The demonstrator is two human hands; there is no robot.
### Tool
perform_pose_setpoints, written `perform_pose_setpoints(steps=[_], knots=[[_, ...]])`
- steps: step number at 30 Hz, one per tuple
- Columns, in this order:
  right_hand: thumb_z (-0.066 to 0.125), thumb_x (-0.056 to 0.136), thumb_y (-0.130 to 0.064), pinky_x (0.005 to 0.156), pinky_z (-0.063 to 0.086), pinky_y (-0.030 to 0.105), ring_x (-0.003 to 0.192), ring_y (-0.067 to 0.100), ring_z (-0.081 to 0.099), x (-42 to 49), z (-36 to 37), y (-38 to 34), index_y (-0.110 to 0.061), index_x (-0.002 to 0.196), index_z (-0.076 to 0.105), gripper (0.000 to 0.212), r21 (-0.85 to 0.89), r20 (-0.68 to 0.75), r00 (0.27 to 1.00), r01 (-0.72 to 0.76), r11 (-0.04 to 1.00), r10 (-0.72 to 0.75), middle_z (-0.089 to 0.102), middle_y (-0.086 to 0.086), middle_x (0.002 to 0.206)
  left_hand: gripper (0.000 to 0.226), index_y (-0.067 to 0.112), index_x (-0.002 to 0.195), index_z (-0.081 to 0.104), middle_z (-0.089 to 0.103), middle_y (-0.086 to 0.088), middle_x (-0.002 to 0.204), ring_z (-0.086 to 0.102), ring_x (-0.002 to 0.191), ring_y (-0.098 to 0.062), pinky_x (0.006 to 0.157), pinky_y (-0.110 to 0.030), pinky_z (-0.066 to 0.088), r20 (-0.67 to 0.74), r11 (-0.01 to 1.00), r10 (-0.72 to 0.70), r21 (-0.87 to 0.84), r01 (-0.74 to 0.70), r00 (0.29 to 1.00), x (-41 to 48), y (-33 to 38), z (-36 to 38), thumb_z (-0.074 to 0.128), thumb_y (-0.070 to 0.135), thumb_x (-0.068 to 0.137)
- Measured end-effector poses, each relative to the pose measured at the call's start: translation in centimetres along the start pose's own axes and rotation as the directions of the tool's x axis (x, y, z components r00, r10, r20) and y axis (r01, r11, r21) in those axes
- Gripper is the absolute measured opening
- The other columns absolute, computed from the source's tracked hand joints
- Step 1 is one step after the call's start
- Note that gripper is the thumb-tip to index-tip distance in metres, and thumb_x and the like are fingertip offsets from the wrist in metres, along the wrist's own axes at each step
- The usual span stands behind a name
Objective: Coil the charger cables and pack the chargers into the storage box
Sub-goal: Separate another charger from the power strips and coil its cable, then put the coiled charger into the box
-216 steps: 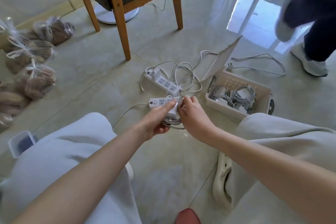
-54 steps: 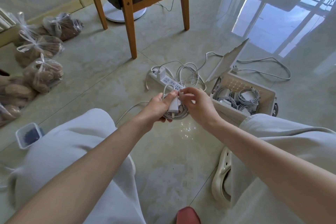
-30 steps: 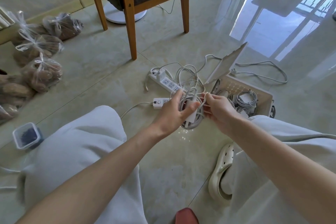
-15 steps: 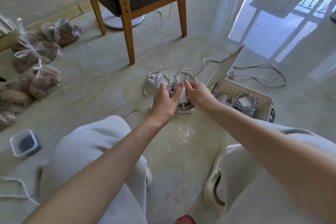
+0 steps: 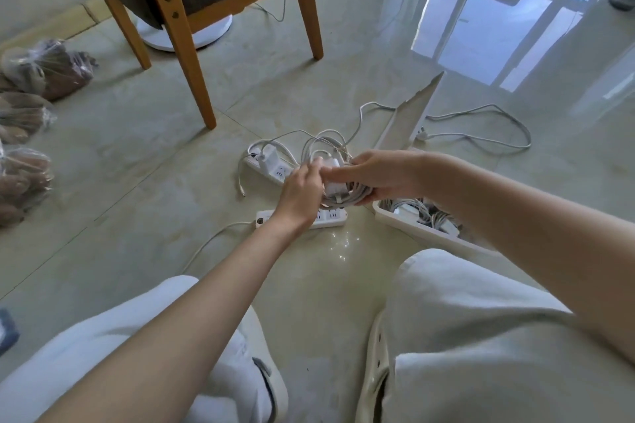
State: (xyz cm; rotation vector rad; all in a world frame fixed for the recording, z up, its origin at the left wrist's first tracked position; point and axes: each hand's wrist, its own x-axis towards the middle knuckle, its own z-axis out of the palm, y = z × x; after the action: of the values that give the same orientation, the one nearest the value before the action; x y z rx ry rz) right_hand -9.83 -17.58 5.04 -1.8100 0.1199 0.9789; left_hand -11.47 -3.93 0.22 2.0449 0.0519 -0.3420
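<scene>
A white charger with its coiled cable (image 5: 338, 194) hangs just above the floor between my two hands. My right hand (image 5: 381, 175) grips the coil from the right, fingers curled under it. My left hand (image 5: 302, 189) holds the bundle's left side, with the thumb against the charger body. The white storage box (image 5: 405, 225) stands open on the floor right of the bundle, with several coiled chargers (image 5: 415, 208) inside, partly hidden by my right forearm. Its lid (image 5: 409, 120) stands up behind it.
A near power strip (image 5: 331, 216) lies under the bundle. A far power strip (image 5: 271, 170) carries a plugged charger (image 5: 268, 156) and a tangle of loose cables (image 5: 326, 144). Another cable (image 5: 481, 141) loops right of the lid. A wooden chair (image 5: 192, 55) stands behind, bagged goods (image 5: 31, 113) at left.
The coil stays between both hands over the near power strip. My right hand has wrapped further round it. The view has leaned forward, so my arm now covers much of the box.
</scene>
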Motion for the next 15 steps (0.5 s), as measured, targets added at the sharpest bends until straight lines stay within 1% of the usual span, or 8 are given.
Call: perform_pose_setpoints(steps=[2,4,5,7,9,11,13,15], knots=[[0.059,0.088,-0.040,0.059,0.050,0.015,0.068,0.010,0.059,1.0,-1.6,1.8,-0.004,0.094,0.062,0.037,0.017,-0.045,0.999,-0.006,1.000,0.007,0.063,0.007,0.083,0.041,0.005,0.104,0.057,0.058,-0.010,0.114,0.048,0.113,-0.026,0.106,-0.041,0.030,0.005,0.999,0.011,0.043,-0.011,1.000,1.7,-0.3,1.9,0.022,0.027,0.103],[0.059,0.084,-0.049,0.053,0.043,0.018,0.058,0.012,0.054,2.1,-3.1,4.1,-0.010,0.083,0.061,0.039,-0.084,-0.163,0.986,-0.056,0.995,0.042,0.060,0.005,0.073,0.034,0.003,0.103,0.055,0.057,-0.020,0.112,0.048,0.111,-0.031,0.099,-0.038,0.032,0.022,0.988,0.054,0.145,-0.057,0.998,3.6,-0.9,4.2,0.027,0.020,0.103],[0.059,0.082,-0.053,0.055,0.039,0.022,0.058,0.015,0.051,2.8,-3.8,5.6,-0.010,0.085,0.061,0.044,-0.136,-0.232,0.970,-0.106,0.985,0.072,0.059,0.006,0.073,0.031,0.003,0.106,0.054,0.057,-0.021,0.113,0.048,0.110,-0.032,0.094,-0.035,0.032,0.050,0.979,0.056,0.193,-0.065,0.997,4.6,-1.4,5.3,0.030,0.021,0.102],[0.059,0.083,-0.049,0.055,0.037,0.025,0.061,0.016,0.048,4.0,-5.2,8.7,-0.007,0.093,0.059,0.043,-0.157,-0.352,0.926,-0.203,0.967,0.137,0.055,0.007,0.077,0.029,0.006,0.117,0.052,0.056,-0.018,0.119,0.047,0.114,-0.031,0.091,-0.031,0.031,0.127,0.962,0.034,0.263,-0.067,0.991,6.2,-2.7,7.6,0.035,0.024,0.101],[0.058,0.086,-0.043,0.052,0.034,0.026,0.058,0.014,0.045,5.0,-6.7,11.6,-0.006,0.094,0.055,0.037,-0.123,-0.434,0.878,-0.279,0.952,0.202,0.052,0.007,0.076,0.033,0.009,0.127,0.048,0.051,-0.016,0.128,0.044,0.121,-0.031,0.100,-0.033,0.032,0.214,0.927,0.045,0.356,-0.120,0.976,7.5,-4.1,9.3,0.040,0.023,0.099],[0.056,0.088,-0.041,0.050,0.030,0.026,0.055,0.013,0.039,5.8,-8.4,13.9,-0.005,0.097,0.051,0.037,-0.071,-0.500,0.826,-0.339,0.938,0.260,0.046,0.005,0.068,0.041,0.016,0.137,0.041,0.046,-0.012,0.133,0.039,0.126,-0.029,0.105,-0.039,0.030,0.315,0.821,0.052,0.526,-0.220,0.948,8.5,-5.3,10.6,0.044,0.022,0.096],[0.055,0.090,-0.039,0.048,0.027,0.024,0.053,0.011,0.035,7.0,-10.4,15.8,-0.002,0.110,0.048,0.044,0.016,-0.554,0.775,-0.355,0.935,0.304,0.041,0.002,0.064,0.050,0.023,0.143,0.033,0.042,-0.007,0.136,0.035,0.128,-0.025,0.105,-0.039,0.028,0.405,0.652,0.061,0.676,-0.344,0.912,9.8,-6.3,11.7,0.045,0.020,0.095],[0.058,0.088,-0.040,0.047,0.026,0.023,0.051,0.011,0.033,8.4,-12.4,17.2,-0.002,0.109,0.050,0.044,0.064,-0.602,0.732,-0.354,0.933,0.319,0.039,0.002,0.062,0.055,0.027,0.145,0.029,0.040,-0.005,0.136,0.035,0.127,-0.024,0.104,-0.037,0.028,0.462,0.528,0.088,0.730,-0.435,0.882,11.3,-7.4,12.9,0.046,0.018,0.094]])
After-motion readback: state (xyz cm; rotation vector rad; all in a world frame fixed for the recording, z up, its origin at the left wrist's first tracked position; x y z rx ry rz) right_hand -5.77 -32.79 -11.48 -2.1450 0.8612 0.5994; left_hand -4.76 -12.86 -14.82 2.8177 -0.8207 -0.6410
